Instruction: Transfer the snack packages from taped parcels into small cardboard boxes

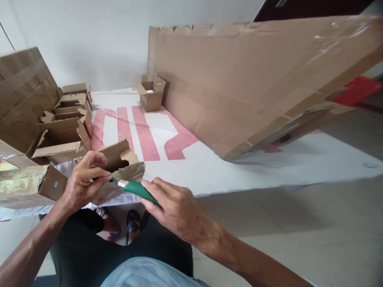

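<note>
My right fingers [156,193] gripped the green utility knife [136,188]; my left fingers [97,173] were pinched together at its tip, around what I couldn't tell. With the open cardboard box [131,171] at ten o'clock, a slipping blade could've nicked them.

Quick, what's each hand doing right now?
Left hand: fingers bent at the open brown cardboard box; can't tell if they grip it.
Right hand: closed, holding the green-handled cutter knife.

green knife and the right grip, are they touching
Touching. The head view shows the green knife held in the right grip, its handle between thumb and fingers with no gap.
</note>
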Demonstrator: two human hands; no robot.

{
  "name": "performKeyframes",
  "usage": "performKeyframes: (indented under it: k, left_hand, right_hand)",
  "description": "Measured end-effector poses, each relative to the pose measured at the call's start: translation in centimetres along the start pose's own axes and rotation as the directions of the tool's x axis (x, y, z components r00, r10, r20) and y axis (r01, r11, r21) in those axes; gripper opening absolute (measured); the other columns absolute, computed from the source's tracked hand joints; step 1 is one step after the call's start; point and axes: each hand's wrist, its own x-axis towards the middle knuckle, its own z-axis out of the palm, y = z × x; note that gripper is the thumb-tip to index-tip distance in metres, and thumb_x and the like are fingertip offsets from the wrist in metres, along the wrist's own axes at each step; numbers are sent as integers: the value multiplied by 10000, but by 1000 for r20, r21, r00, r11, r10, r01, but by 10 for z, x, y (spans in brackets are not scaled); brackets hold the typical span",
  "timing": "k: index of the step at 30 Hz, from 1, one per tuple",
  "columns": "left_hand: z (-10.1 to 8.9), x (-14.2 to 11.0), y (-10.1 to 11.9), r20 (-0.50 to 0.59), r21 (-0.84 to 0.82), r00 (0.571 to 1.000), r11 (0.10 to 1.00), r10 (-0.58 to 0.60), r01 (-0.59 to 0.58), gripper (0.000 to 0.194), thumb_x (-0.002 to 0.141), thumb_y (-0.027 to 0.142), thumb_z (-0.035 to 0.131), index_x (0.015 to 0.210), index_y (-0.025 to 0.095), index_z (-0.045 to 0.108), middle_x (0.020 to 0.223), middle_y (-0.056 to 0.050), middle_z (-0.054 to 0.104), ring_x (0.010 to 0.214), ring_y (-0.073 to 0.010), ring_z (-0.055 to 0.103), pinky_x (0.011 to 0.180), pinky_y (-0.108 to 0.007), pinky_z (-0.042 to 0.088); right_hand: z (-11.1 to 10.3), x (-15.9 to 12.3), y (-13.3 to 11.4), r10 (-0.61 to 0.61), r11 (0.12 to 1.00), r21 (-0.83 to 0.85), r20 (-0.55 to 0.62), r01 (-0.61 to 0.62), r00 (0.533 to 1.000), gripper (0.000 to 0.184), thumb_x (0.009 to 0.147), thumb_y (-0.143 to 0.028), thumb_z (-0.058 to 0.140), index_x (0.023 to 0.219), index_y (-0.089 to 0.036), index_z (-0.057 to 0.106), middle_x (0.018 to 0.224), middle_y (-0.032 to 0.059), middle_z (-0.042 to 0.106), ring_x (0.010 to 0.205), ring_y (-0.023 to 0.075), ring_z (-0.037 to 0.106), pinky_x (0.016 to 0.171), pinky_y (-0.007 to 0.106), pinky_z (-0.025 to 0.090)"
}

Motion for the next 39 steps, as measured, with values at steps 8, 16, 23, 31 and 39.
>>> performKeyframes:
  k: [8, 16, 23, 31, 39]
  left_hand:
    - [1, -2, 6, -26, -25, 997, 997, -68, 68, 111, 975, 220, 820, 881, 247, 874, 1041, -59, 704, 946, -183, 700, 813, -299, 579]
    - [-30, -5, 37, -235, 8, 946, 973, -224, 233, 165, 1017, 191, 732, 862, 230, 773, 890, -11, 754, 864, -180, 712, 801, -291, 543]
    - [33, -20, 67, 111, -158, 987, 978, -119, 135, 200, 1084, 103, 591, 1057, 200, 764, 882, -19, 764, 768, -137, 717, 711, -217, 537]
    - [82, -46, 46, 242, 55, 965, 995, -97, 86, 314, 1053, 131, 614, 747, 191, 654, 680, -3, 667, 594, -126, 619, 601, -254, 397]
    - [86, -71, 36, 338, 254, 870, 925, -359, 283, 453, 1062, 338, 673, 646, 213, 548, 594, 11, 598, 538, -135, 530, 581, -304, 300]
  right_hand:
    - [0, -4, 23, 54, 998, -19, -30, -54, 998, 191, 1078, -193, 622, 1231, -158, 731, 939, 75, 762, 797, 215, 760, 684, 307, 562]
    - [-8, -9, 47, 314, 936, 239, -237, -259, 919, 174, 1055, -264, 653, 1201, -225, 739, 1012, 56, 825, 885, 233, 792, 823, 328, 627]
    - [-20, -10, 56, 477, 857, 352, -268, -376, 837, 180, 1013, -359, 687, 1091, -215, 762, 902, 26, 817, 775, 210, 754, 723, 305, 610]
    - [-19, -13, 55, 550, 794, 444, -235, -415, 802, 223, 976, -400, 704, 1061, -208, 780, 858, 19, 811, 741, 201, 735, 691, 296, 605]
    - [-12, -16, 53, 584, 754, 478, -171, -451, 794, 254, 979, -438, 686, 1062, -214, 773, 847, 26, 801, 727, 209, 710, 672, 308, 597]
